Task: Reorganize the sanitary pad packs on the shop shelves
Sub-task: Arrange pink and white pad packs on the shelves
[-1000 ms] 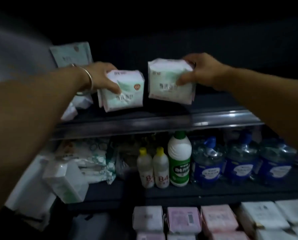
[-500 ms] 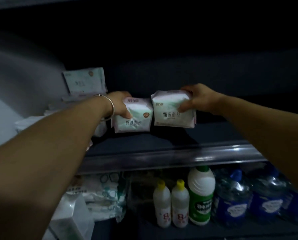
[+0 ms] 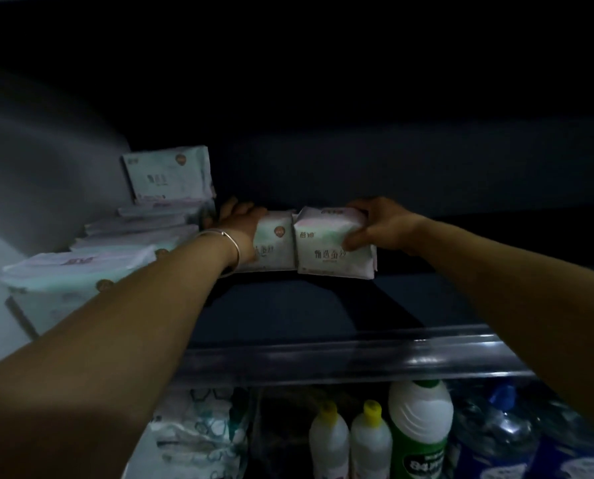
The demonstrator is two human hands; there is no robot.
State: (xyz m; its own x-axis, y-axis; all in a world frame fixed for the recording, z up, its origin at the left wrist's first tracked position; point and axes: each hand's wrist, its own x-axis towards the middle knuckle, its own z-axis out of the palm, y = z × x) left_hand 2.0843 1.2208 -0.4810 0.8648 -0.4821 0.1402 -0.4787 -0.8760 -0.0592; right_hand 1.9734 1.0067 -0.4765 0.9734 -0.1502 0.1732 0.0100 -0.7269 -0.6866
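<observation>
As hands (image 3: 240, 219) grip packs (image 3: 333, 248), stacked packs (image 3: 81, 271) leftward.

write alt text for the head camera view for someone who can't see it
Two hands set two white sanitary pad packs side by side, touching, deep on a dark upper shelf: the left hand grips the left pack, the right hand the right pack. More packs lie stacked at left; cleaner bottles stand below.

Two held pad packs (image 3: 333, 247), three bottles (image 3: 418, 433), two hands (image 3: 382, 224)
</observation>
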